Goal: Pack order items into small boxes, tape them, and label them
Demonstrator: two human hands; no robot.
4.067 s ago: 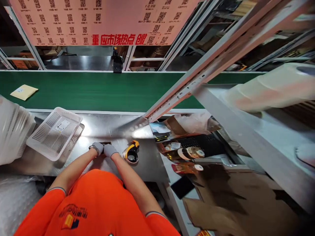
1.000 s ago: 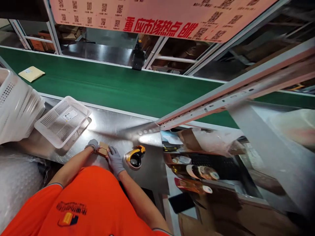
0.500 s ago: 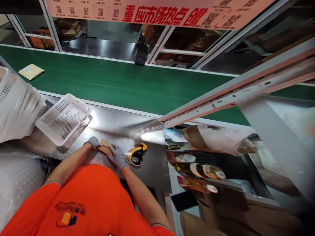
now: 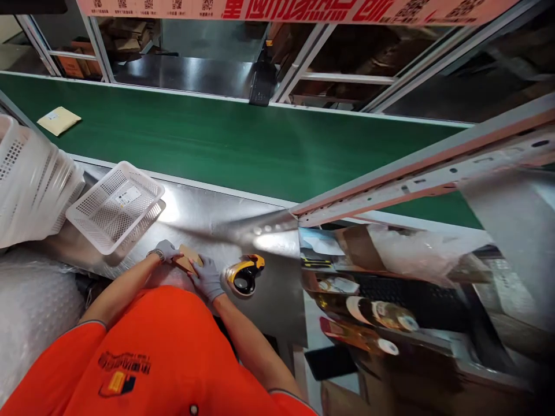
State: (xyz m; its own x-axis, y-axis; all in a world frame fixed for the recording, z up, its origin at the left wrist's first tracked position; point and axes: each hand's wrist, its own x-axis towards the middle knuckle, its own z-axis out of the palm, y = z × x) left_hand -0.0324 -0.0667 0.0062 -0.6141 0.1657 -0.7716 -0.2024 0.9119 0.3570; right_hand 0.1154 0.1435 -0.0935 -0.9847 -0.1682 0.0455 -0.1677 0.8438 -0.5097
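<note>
Between my gloved hands, close to my body at the metal table's near edge, is a small brown cardboard box (image 4: 189,257). My left hand (image 4: 166,252), with a watch on its wrist, grips the box's left end. My right hand (image 4: 207,277) has its fingers and thumb on the right side of the box. Just right of that hand a yellow and black tape dispenser (image 4: 245,276) lies on the metal table (image 4: 203,214). A white perforated basket (image 4: 116,207) with a paper slip (image 4: 127,196) in it stands further left.
Beyond the table runs a green conveyor belt (image 4: 182,138) carrying a yellow padded envelope (image 4: 59,121). Stacked white baskets (image 4: 34,179) and bubble wrap (image 4: 39,312) are at left. A metal post (image 4: 390,179) crosses the right side, near bottles (image 4: 381,312), a keyboard (image 4: 403,294) and a phone (image 4: 330,363).
The camera view has shifted slightly, so the post and right-hand shelf appear further right. The box stays between both hands, and its top looks flatter, with the flap gap less visible.
</note>
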